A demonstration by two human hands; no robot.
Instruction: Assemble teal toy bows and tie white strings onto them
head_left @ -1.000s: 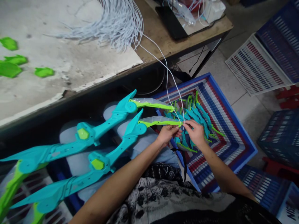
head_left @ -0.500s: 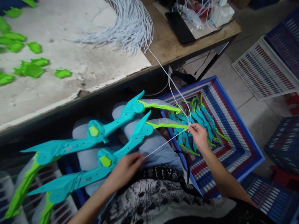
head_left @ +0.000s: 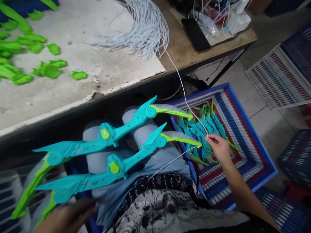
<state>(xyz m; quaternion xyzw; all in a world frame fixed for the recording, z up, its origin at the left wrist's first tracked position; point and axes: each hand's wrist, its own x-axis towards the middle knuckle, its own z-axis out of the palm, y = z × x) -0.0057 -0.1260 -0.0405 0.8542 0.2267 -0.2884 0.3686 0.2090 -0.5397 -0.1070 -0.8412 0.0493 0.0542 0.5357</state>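
Note:
Two teal and green toy bows lie across my lap, the nearer bow [head_left: 126,163] in front of the farther bow [head_left: 114,134]. My right hand [head_left: 218,147] pinches a white string [head_left: 184,94] just past the green tip of the nearer bow. The string runs up to a bundle of white strings [head_left: 145,29] on the table, and its loose end trails back over my lap. My left hand [head_left: 68,216] is blurred at the bottom left, near the lower limb of the nearer bow; its fingers cannot be made out.
A blue crate [head_left: 255,145] to my right holds several finished teal bows [head_left: 204,129]. Green plastic parts [head_left: 31,61] are scattered on the worn table [head_left: 80,81]. More blue and white crates [head_left: 282,77] stand on the floor at right. A black device [head_left: 194,32] lies on the table's end.
My left hand has let go near the bow tip and swept down and left along the bow. My right hand has stayed at the tip with the string. The view has shifted left.

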